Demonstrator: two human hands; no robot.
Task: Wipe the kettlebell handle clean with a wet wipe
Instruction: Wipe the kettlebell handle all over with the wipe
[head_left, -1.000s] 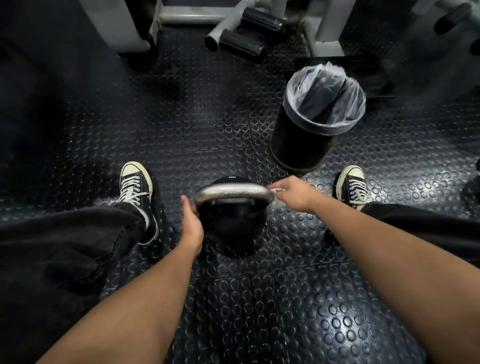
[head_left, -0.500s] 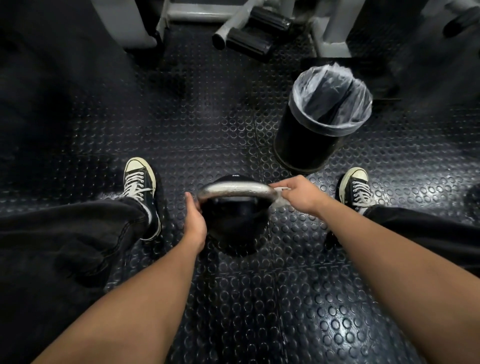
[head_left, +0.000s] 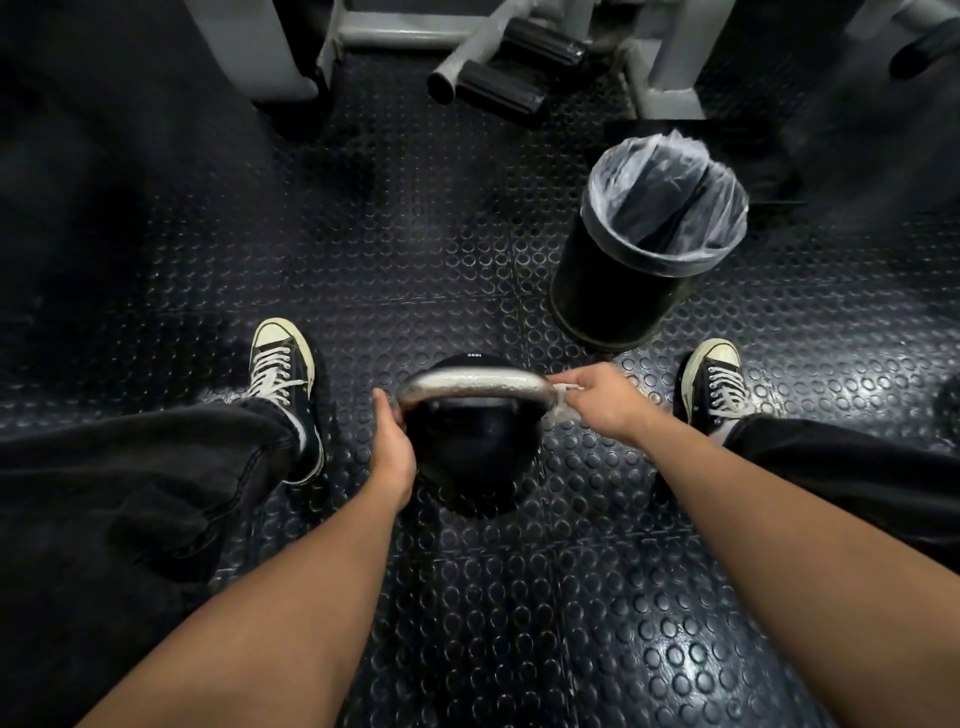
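A black kettlebell (head_left: 470, 457) stands on the studded rubber floor between my feet. Its silver handle (head_left: 475, 383) arches across the top. My left hand (head_left: 395, 444) presses against the kettlebell's left side, just below the handle's left end, steadying it. My right hand (head_left: 605, 397) is closed on a white wet wipe (head_left: 563, 402) at the right end of the handle, where the wipe wraps the metal. Only a small part of the wipe shows past my fingers.
A black bin (head_left: 641, 249) with a clear plastic liner stands just beyond my right hand. My sneakers (head_left: 280, 374) (head_left: 714, 382) flank the kettlebell. Grey gym machine frames with black foam rollers (head_left: 509, 67) stand at the far edge.
My right hand with the wipe stays at the handle's right end, barely shifted. My left hand keeps its place against the kettlebell. The view has drifted slightly.
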